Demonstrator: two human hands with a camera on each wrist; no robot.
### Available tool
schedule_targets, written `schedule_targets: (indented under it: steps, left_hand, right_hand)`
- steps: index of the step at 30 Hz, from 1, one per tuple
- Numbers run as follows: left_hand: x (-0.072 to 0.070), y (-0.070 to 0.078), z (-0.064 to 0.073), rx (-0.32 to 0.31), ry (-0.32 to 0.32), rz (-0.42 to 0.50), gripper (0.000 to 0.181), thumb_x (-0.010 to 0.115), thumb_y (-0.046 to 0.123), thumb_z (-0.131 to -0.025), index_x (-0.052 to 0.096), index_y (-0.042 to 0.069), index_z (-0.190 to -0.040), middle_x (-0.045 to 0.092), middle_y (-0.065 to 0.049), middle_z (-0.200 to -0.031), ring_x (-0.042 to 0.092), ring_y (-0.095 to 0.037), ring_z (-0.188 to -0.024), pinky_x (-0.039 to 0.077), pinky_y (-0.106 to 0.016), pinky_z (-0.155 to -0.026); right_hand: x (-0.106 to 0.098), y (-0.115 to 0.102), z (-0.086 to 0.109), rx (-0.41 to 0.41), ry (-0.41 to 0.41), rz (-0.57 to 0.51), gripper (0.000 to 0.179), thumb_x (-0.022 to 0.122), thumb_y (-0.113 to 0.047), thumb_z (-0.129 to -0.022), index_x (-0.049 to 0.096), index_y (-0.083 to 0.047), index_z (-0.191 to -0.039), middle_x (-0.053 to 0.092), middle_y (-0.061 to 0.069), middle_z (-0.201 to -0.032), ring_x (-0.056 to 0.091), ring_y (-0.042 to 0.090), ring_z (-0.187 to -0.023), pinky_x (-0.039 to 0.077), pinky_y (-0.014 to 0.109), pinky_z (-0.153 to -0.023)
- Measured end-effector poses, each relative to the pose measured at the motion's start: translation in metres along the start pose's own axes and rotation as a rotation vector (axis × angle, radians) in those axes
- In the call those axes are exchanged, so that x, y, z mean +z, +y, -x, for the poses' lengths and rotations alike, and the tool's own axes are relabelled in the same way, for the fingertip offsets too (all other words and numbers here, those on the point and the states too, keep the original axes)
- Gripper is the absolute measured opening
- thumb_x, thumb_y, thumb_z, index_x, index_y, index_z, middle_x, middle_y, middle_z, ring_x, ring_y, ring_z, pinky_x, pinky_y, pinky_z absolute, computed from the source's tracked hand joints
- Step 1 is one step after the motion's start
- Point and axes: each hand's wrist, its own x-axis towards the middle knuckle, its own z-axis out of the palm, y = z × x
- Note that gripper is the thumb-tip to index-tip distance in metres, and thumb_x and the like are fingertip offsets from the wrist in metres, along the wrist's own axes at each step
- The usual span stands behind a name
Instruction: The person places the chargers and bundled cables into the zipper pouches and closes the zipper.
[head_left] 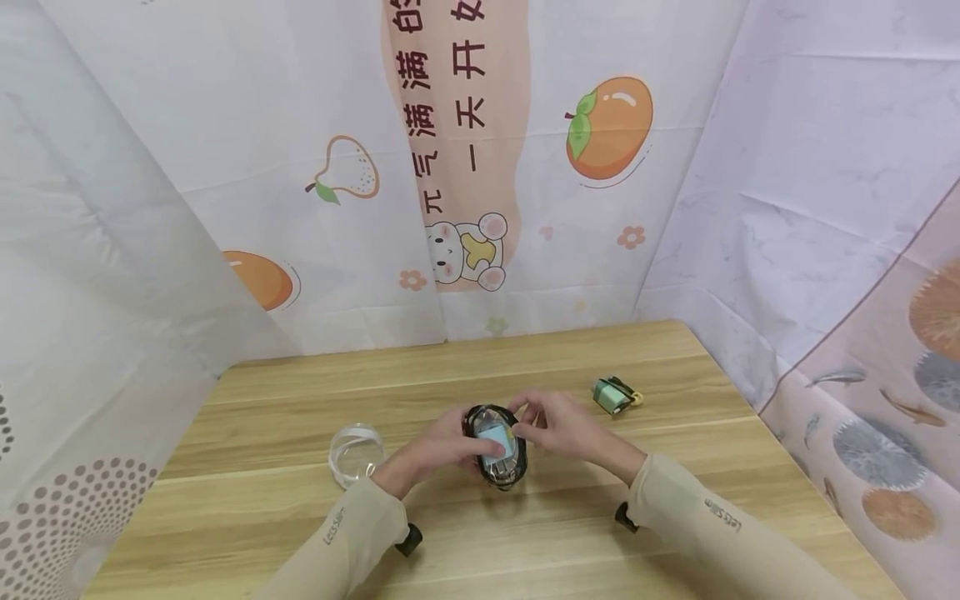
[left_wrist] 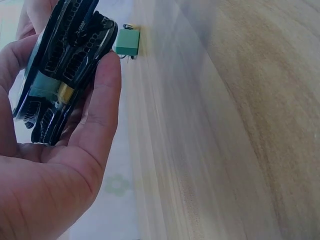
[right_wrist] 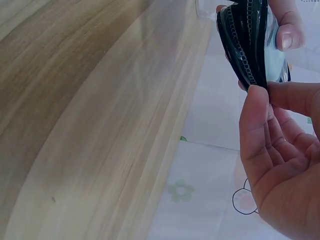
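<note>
A small oval pouch, see-through with black edging and zipper teeth, is up above the middle of the table. A light blue block shows inside it. My left hand grips the pouch from the left, thumb over its clear face and fingers behind, as the left wrist view also shows. At the pouch's upper right edge is my right hand. In the right wrist view its thumb and forefinger pinch the pouch's black edge; whether a zipper pull lies between them is hidden.
A clear round container with a white rim stands to the left on the wooden table. Back right lies a green block with a black cord and a yellow ring. Printed cloth hangs behind the table.
</note>
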Motion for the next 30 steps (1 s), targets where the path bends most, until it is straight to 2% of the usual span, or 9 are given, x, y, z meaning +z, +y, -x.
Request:
schedule_targets:
  steps: [6,11,18,22,26,30]
  left_hand:
    - [-0.0005,-0.0002,0.0005,0.015,0.007,-0.018,0.054,0.082,0.016,-0.083,0.059,0.003,-0.129,0.068,-0.01,-0.11,0.066,-0.023,-0.094,0.059,-0.052,-0.069]
    - [-0.0014,-0.001,-0.0003,0.041,0.054,-0.057,0.06,0.084,0.018,-0.081,0.057,0.004,-0.132,0.067,-0.01,-0.111,0.064,-0.022,-0.092,0.058,-0.052,-0.068]
    - [-0.0012,-0.0009,-0.0006,0.044,0.09,-0.05,0.067,0.086,0.018,-0.08,0.053,0.003,-0.136,0.064,-0.012,-0.118,0.062,-0.024,-0.099,0.058,-0.044,-0.069]
    - [-0.001,0.0009,0.0003,0.061,0.094,-0.031,0.067,0.085,0.017,-0.08,0.052,0.002,-0.136,0.063,-0.013,-0.121,0.062,-0.025,-0.102,0.059,-0.041,-0.071]
    - [-0.0018,0.0024,0.0004,0.104,0.09,-0.018,0.064,0.085,0.015,-0.08,0.054,0.003,-0.135,0.064,-0.013,-0.12,0.064,-0.025,-0.104,0.058,-0.041,-0.079]
    - [-0.0042,0.0043,0.0006,0.158,0.143,-0.029,0.063,0.087,0.015,-0.079,0.057,0.006,-0.134,0.066,-0.01,-0.121,0.063,-0.024,-0.11,0.052,-0.04,-0.095]
  right_hand:
    - [0.0004,0.0033,-0.0004,0.013,0.003,-0.011,0.023,0.07,-0.011,-0.097,0.066,-0.004,-0.118,0.068,0.003,-0.08,0.065,0.024,-0.056,0.053,0.03,-0.048]
    - [-0.0013,0.0054,-0.0017,0.007,0.031,-0.026,0.022,0.071,-0.012,-0.096,0.066,-0.004,-0.116,0.068,-0.001,-0.08,0.063,0.017,-0.057,0.053,0.03,-0.048]
    - [-0.0031,0.0047,-0.0021,-0.018,0.042,-0.044,0.022,0.07,-0.015,-0.097,0.066,-0.004,-0.115,0.069,-0.001,-0.082,0.065,0.031,-0.062,0.053,0.03,-0.049]
    - [-0.0029,0.0042,-0.0016,-0.018,0.059,-0.043,0.024,0.069,-0.021,-0.099,0.066,-0.004,-0.115,0.068,-0.001,-0.082,0.066,0.031,-0.061,0.054,0.031,-0.05]
    - [-0.003,0.0051,-0.0008,0.0,0.071,-0.036,0.028,0.066,-0.027,-0.101,0.067,-0.005,-0.117,0.068,0.002,-0.085,0.066,0.028,-0.062,0.055,0.031,-0.051]
    - [-0.0041,0.0066,0.0006,0.045,0.075,-0.048,0.031,0.054,-0.028,-0.107,0.065,-0.003,-0.124,0.069,0.009,-0.09,0.066,0.03,-0.065,0.055,0.033,-0.054]
